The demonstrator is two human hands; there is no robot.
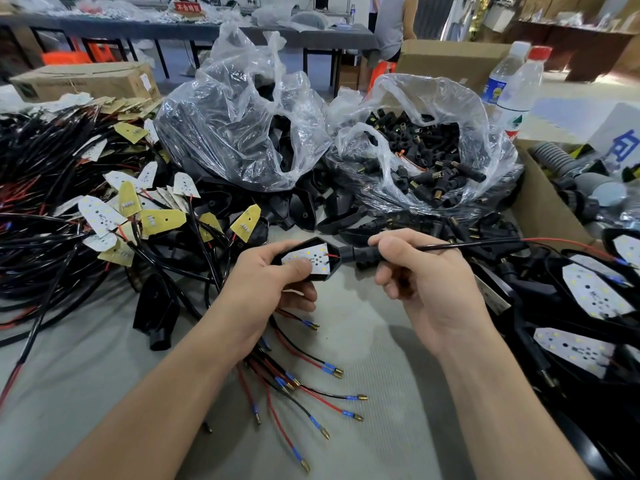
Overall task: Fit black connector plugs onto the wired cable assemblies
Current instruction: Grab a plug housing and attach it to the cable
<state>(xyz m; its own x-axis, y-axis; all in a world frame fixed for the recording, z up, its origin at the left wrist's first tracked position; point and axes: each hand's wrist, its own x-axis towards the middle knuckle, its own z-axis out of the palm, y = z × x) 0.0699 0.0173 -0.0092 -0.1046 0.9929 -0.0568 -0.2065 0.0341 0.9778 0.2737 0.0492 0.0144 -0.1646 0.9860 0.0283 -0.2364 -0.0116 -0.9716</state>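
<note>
Cable assemblies point(69, 209) lie heaped at the tabletop's point(363, 341) left. Our left hand point(273, 285) grips one black lamp housing point(313, 259). Our right hand point(426, 275) pinches one black connector plug point(360, 256), butted against the housing's tip. Behind, we count two clear bags: the left bag point(242, 133) holds housings, the right bag point(433, 161) plugs. Two bottles point(512, 88) stand far right. The writing on the red sign point(187, 8) is too blurred to read.
</note>
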